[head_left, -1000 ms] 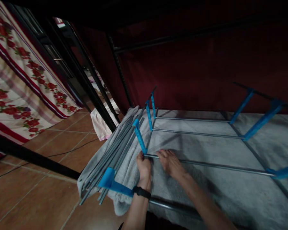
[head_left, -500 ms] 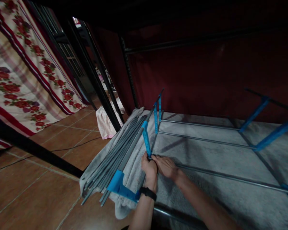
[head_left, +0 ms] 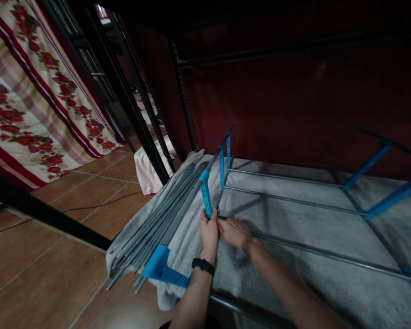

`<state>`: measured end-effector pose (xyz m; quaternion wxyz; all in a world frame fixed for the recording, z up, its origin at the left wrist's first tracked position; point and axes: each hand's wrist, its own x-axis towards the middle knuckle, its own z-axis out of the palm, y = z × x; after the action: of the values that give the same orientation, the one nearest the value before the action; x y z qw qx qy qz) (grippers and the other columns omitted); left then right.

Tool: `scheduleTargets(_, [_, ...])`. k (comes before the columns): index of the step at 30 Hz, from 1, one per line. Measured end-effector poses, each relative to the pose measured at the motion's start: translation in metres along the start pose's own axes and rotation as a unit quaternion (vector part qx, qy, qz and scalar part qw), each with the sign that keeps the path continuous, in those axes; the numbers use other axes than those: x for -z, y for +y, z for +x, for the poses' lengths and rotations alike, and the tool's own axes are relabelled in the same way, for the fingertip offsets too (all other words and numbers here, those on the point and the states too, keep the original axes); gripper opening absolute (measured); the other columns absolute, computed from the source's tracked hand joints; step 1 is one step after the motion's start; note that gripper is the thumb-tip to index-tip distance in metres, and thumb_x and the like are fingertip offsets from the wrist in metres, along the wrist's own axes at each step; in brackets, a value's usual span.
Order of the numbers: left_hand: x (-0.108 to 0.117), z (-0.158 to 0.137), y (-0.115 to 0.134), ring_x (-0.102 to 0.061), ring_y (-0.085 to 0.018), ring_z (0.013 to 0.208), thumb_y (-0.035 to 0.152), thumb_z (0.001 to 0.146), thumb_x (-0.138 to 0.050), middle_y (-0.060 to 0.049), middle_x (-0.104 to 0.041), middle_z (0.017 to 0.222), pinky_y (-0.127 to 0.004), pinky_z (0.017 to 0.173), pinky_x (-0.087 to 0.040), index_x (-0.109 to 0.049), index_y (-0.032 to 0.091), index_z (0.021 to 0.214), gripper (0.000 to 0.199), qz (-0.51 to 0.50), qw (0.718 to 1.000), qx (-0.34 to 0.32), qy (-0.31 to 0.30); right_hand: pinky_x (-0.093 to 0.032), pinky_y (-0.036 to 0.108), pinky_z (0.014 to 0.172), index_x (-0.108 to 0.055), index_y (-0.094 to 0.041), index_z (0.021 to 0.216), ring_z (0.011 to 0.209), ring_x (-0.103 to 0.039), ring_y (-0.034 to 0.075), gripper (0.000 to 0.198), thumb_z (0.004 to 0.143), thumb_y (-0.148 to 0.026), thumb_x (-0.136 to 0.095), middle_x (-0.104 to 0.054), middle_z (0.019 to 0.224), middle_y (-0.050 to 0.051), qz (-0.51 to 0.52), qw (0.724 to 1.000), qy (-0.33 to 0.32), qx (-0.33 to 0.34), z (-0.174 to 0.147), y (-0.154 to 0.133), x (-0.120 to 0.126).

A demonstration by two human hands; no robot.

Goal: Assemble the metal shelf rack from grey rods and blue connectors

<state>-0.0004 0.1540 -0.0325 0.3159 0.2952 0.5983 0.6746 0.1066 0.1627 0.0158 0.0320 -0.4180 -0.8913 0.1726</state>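
Note:
A rack frame of grey metal rods and blue plastic brackets stands on a grey blanket (head_left: 294, 224). My left hand (head_left: 208, 230), a black band on its wrist, is closed around the lower end of a slotted blue bracket (head_left: 206, 196). Right beside it, my right hand (head_left: 235, 233) is closed over the near end of a metal rod (head_left: 315, 249) that runs off to the right. Where rod and bracket meet is hidden by my fingers. Another blue bracket (head_left: 164, 267) sits at the near left corner, on the thicker top tube (head_left: 185, 208).
A bundle of loose grey rods (head_left: 160, 219) lies on the blanket's left side. Black metal posts (head_left: 137, 114) frame the bunk. Farther left are a floral curtain (head_left: 51, 114) and a tiled floor (head_left: 99, 228). More blue brackets (head_left: 393, 196) stand at the right.
The view has shifted slightly. My hands remain at the bracket's lower end, with the left thumb now raised against it and the right fingers curled in more.

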Motion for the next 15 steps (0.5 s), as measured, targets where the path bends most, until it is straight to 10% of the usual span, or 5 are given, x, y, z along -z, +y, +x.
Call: scheduleTargets(15, [0.0001, 0.0064, -0.0036, -0.04, -0.009, 0.058, 0.046, 0.068, -0.07, 0.006, -0.044, 0.064, -0.023, 0.058, -0.037, -0.051, 0.019, 0.071, 0.033, -0.019, 1.0, 0.009, 0.006, -0.044, 0.026, 0.072, -0.063, -0.026, 0.112, 0.09, -0.067, 0.017, 0.041, 0.099, -0.035, -0.026, -0.072, 0.104, 0.005, 0.069, 0.997, -0.02, 0.032, 0.0112, 0.0097, -0.0004])
